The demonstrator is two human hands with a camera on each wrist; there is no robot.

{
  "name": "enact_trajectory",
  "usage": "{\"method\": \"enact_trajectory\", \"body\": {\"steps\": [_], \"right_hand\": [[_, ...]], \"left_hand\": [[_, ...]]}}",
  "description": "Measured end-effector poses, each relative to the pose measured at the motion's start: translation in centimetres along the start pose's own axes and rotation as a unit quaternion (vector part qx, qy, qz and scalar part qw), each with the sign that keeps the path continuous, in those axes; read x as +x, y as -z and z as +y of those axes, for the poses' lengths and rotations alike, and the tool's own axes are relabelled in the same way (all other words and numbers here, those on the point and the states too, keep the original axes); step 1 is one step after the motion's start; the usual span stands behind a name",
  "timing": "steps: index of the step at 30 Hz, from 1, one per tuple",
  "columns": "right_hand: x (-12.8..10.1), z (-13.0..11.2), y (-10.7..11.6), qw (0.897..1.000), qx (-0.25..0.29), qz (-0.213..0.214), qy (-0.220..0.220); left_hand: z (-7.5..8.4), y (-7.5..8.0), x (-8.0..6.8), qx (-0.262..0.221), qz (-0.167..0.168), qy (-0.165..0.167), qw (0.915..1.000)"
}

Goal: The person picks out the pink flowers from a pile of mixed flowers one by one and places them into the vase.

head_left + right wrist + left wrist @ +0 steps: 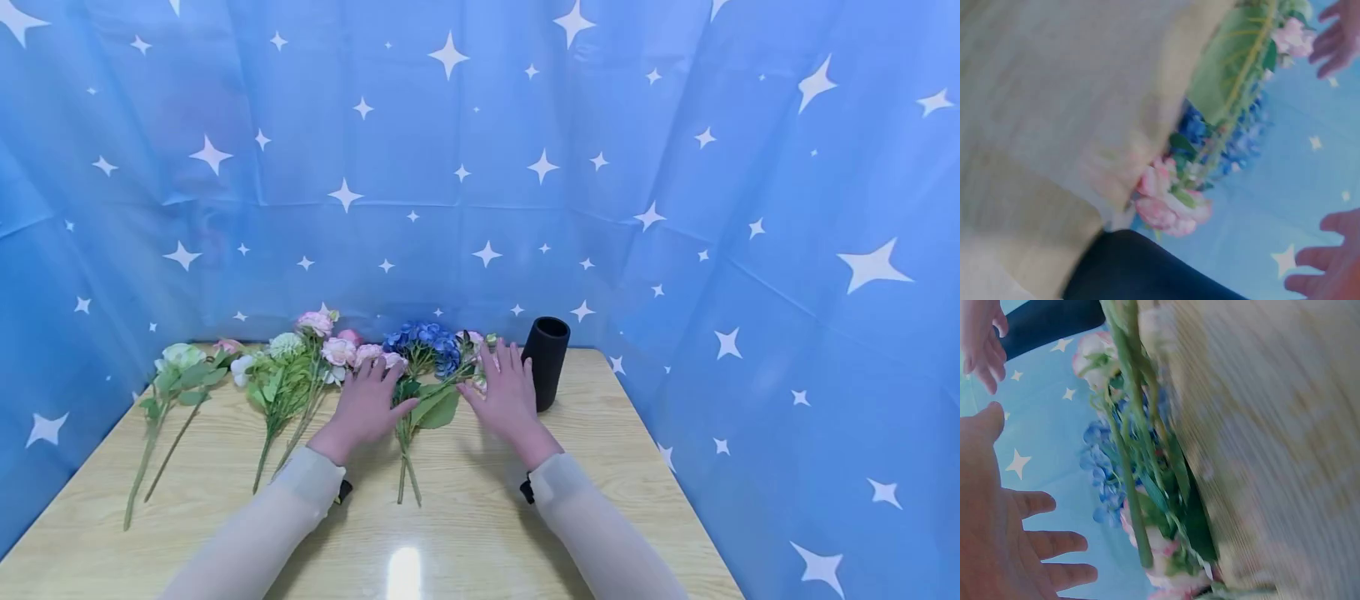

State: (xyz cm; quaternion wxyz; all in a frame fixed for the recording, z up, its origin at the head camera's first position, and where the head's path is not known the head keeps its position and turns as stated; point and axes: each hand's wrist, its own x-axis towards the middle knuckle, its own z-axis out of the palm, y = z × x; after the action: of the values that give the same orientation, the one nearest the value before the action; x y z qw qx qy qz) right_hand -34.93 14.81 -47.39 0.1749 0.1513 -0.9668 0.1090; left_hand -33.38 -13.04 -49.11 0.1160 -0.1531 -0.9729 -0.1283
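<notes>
Both hands hover palm down with spread fingers over a bunch of artificial flowers on the wooden table (480,533). My left hand (369,400) is to the left of the blue hydrangea stem (423,346), my right hand (504,392) to its right, next to a black cylindrical vase (545,362). Neither hand holds anything. The left wrist view has green stems (1132,487), blue petals (1099,475) and my open left hand (1016,537). Pink blooms (1166,200), a green leaf (1229,62) and the vase (1141,269) appear in the right wrist view.
More stems lie on the table to the left: pink and white roses (311,350) and a pale green bloom (180,358). A blue star-patterned cloth (675,167) surrounds the table on three sides.
</notes>
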Motion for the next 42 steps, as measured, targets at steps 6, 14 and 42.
{"method": "enact_trajectory", "body": {"steps": [6, 14, 42], "right_hand": [[0.6, 0.0, 1.9, 0.999, 0.004, 0.052, -0.015], [1.2, 1.9, 3.6, 0.985, 0.069, 0.154, -0.039], [1.8, 9.4, -1.6, 0.876, 0.385, 0.175, -0.234]], "left_hand": [[0.8, -0.5, 0.4, -0.019, 0.001, -0.011, 0.9998], [1.1, -0.5, 0.7, -0.022, 0.005, 0.009, 0.9997], [-1.5, 1.3, 0.4, -0.13, -0.009, 0.053, 0.99]]}}
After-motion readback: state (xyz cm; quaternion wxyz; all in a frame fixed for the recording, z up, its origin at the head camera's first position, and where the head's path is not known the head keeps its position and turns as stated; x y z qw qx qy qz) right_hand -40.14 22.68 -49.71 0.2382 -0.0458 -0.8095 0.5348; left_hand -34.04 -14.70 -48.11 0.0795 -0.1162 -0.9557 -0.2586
